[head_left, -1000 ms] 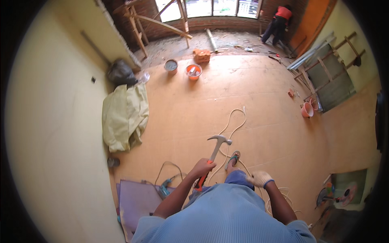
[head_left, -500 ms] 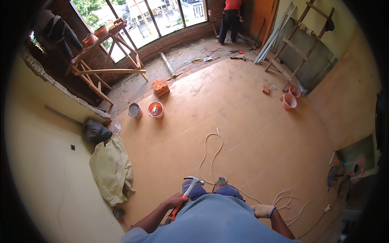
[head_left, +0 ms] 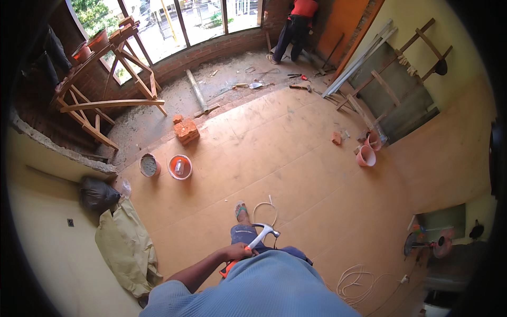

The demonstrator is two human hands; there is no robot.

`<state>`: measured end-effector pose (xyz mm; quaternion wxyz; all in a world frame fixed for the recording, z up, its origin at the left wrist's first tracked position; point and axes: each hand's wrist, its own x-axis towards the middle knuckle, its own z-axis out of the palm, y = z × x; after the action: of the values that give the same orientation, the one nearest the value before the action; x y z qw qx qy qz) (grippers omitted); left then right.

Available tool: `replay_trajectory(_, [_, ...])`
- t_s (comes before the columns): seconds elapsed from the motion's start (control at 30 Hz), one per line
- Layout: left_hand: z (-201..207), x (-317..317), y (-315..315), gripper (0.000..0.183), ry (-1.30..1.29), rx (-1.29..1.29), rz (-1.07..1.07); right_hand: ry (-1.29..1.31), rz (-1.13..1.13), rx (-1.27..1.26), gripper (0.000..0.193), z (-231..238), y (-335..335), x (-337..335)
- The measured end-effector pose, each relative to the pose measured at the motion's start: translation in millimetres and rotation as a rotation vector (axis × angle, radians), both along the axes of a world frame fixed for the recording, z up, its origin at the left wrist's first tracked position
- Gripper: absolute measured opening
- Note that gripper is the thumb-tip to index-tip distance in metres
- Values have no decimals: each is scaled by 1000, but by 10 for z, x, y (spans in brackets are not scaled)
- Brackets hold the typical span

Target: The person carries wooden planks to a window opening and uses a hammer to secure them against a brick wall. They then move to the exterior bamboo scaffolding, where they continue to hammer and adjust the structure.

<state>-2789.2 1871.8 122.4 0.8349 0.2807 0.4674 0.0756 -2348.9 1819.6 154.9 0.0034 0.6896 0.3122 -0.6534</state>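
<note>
My left hand (head_left: 236, 252) is closed around the handle of a claw hammer (head_left: 256, 240), fingers wrapped just below the bare steel neck, with the orange end of the grip projecting beneath the fist. The hammer lies aslant in front of my blue shirt (head_left: 269, 285) and thigh, its head up and to the right, touching nothing that I can make out with certainty. My right hand is out of view; whether it is spread, clenched or holding something I cannot tell.

The step in hand, as I judge it, is carrying: one sandalled foot (head_left: 241, 211) is set forward on the tan floor (head_left: 264, 158), and the hammer is not applied to any surface. The next move calls for a secure grip and careful footing, since a loop of pale cord (head_left: 276, 211) lies just beside that foot. Farther ahead stand a bucket of grey material (head_left: 149, 166) and an orange bucket (head_left: 180, 167), near a stack of bricks (head_left: 186, 130); a co-worker in red (head_left: 303, 31) bends by the far wall.

Writing: I can read none on the hammer, and see no label on its grip. The buckets show no legible marking, and the bright view through the window (head_left: 200, 24) yields no readable letters.
</note>
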Motion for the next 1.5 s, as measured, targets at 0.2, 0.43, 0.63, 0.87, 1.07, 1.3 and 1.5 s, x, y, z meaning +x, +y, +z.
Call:
replay_trajectory(0.2, [54, -796, 1052, 30, 114, 241, -18, -63, 65, 53, 50, 258, 834, -563])
replay_trajectory(0.43, [40, -1550, 1552, 34, 365, 82, -50, -61, 394, 224, 54, 66, 2033, -900])
replay_trajectory(0.63, [231, -1771, 2094, 35, 448, -34, 291, -170, 42, 360, 62, 28, 3627, -1819])
replay_trajectory(0.87, [221, -1803, 3129, 38, 695, 7, 388, -166, 502, 168, 61, 81, 5493, -2320])
replay_trajectory(1.07, [176, -1924, 4077, 41, 703, 65, 190, -46, 369, 139, 62, -189, 6096, -2192])
replay_trajectory(1.3, [-11, -2287, 5578, 37, 487, 106, -48, -42, 204, 155, 62, -544, 6772, -2298])
replay_trajectory(1.5, [-212, -2888, 7204, 34, 258, 142, -213, -136, -1, 190, 43, -346, 7621, -2682])
